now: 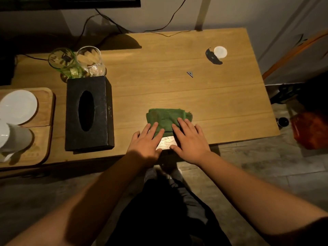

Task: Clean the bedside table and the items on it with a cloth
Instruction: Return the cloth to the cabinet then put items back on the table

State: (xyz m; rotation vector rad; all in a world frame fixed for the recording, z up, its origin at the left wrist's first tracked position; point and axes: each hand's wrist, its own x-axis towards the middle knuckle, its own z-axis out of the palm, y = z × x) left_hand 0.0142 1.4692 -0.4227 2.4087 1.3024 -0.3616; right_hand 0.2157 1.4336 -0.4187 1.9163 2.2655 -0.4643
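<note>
A: status?

B: cloth (pixel 167 119) folded, flat on the table (pixel 213 96) near the front edge, centre. Left hand (pixel 145 141) and right hand (pixel 190 142) both laid open on its near side, fingers spread, palms down. Pressing, not pinching; nothing clamped.

A: risks?

B: Main one, as I read it, is the left side. Tissue box (pixel 88 112) is near the cloth, and two glasses (pixel 78 62) stand touching each other right behind it. A wide sweep left could shove the box into them and tip one.

A: tray?

B: tray (pixel 42 121) at far left, with a plate (pixel 17 106) and a white cup (pixel 16 137) on it. Well apart from the cloth, low risk for now.

A: anything else?

B: Cloth sits close to the edge, so a pull toward the body could drag it off. Cables (pixel 106 20) at the back could snag. Small triangular bit (pixel 190 74) mid-table may get swept to the floor.
</note>
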